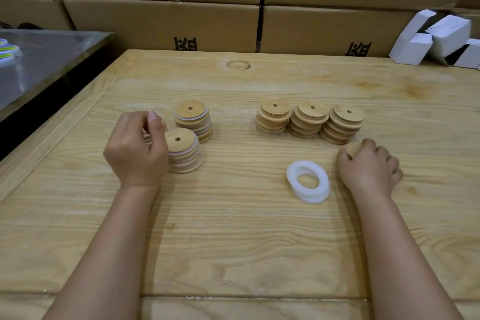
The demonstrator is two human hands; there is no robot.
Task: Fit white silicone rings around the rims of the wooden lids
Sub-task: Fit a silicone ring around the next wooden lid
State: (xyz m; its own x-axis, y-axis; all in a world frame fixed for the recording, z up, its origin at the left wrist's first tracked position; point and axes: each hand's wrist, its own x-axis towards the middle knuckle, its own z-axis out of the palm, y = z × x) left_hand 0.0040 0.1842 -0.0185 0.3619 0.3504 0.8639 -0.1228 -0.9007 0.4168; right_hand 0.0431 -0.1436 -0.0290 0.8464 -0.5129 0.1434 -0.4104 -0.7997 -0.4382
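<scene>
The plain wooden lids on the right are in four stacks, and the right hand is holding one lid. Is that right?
Not quite. The head view shows three stacks of plain wooden lids, not four. They do stand on the right, and the right hand is holding one lid.

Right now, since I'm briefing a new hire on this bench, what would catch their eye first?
Three stacks of bare wooden lids stand in a row on the right of the table, opposite two stacks of ringed lids on the left. Nearer the person lies a pile of white silicone rings, just beside the right hand, which grips a single lid.
</scene>
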